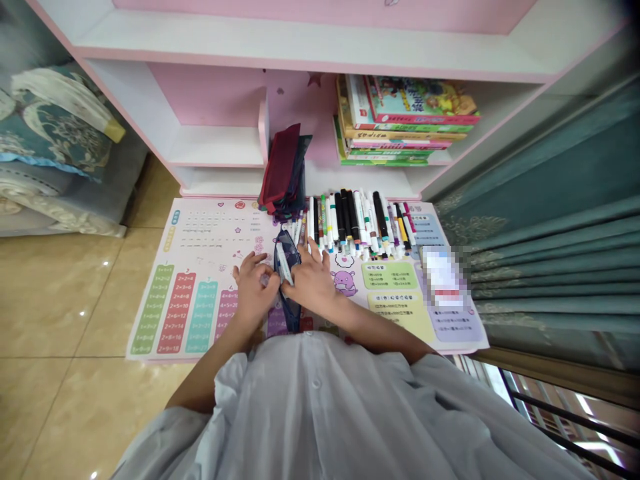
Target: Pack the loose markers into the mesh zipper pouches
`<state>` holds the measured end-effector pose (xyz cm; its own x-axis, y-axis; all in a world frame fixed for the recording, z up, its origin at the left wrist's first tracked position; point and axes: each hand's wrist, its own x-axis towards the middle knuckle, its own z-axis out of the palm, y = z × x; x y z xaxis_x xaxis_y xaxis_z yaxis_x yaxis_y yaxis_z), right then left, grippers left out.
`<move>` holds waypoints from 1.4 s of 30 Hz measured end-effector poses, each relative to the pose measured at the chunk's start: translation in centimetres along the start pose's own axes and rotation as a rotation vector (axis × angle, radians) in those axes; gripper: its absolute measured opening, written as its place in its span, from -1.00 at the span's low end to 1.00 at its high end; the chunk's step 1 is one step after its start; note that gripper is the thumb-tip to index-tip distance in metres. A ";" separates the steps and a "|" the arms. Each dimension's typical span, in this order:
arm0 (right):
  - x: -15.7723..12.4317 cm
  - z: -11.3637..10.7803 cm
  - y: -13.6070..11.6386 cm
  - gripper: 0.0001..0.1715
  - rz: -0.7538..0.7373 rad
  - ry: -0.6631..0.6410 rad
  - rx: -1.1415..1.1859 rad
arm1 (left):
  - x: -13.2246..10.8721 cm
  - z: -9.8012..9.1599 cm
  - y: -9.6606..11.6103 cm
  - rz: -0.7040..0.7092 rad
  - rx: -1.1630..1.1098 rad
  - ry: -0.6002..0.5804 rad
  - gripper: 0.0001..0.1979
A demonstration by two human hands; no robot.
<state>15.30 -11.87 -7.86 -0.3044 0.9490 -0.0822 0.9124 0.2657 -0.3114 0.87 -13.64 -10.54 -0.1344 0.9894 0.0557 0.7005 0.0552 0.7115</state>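
Viewing the desk mat (200, 230) from above, we find a dark mesh pouch (294, 313) lying between two bare hands, its long axis running near to far with the far end slightly to the left. Inside its mouth we see a white pen (284, 261), set nearly along the same axis. The left hand (254, 285) touches the pouch's left edge, thumb and index finger pinched together there, the other fingers spread. The right hand (311, 280) reaches over the right edge, loosely curled, its thumb side beside the pen's near end; whether it grips the pen or only the rim, we cannot tell.

We note the key relation: the row of markers (354, 217) lies to the far right of the pouch, most of them also pointing near to far, and the right hand is the nearer, its fingertips just beside the row's left part. Beyond the pouch rest the folded maroon and dark cases (283, 170).

We cannot make out the pouch's lower contents; the shirt (313, 400) meets its near end in our view, overlapping markers defy counting, and the object at right (444, 277) is pixelated.
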 end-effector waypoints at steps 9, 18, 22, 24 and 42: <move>0.1 0.5 0.3 -0.74 -0.038 0.035 0.009 | 0.0 -0.2 -0.1 -0.001 -0.006 -0.010 -0.90; 4.0 -2.0 4.7 -0.73 0.135 0.462 -0.050 | 0.0 0.1 -0.3 0.003 -0.019 -0.005 -0.91; 6.2 -2.1 5.7 -0.62 0.178 0.297 -0.132 | 0.0 0.0 -0.2 -0.003 -0.018 -0.010 -0.90; 6.8 -1.7 5.8 -0.59 0.164 0.269 -0.159 | 0.0 0.0 -0.2 0.004 -0.016 -0.010 -0.90; 5.5 -2.8 5.1 -0.74 0.140 0.321 -0.074 | 0.0 -0.1 -0.4 0.003 -0.017 -0.013 -0.91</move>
<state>19.01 -4.81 -7.28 -0.0846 0.9789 0.1860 0.9600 0.1300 -0.2479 0.50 -13.64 -10.71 -0.1229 0.9912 0.0492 0.6889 0.0496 0.7231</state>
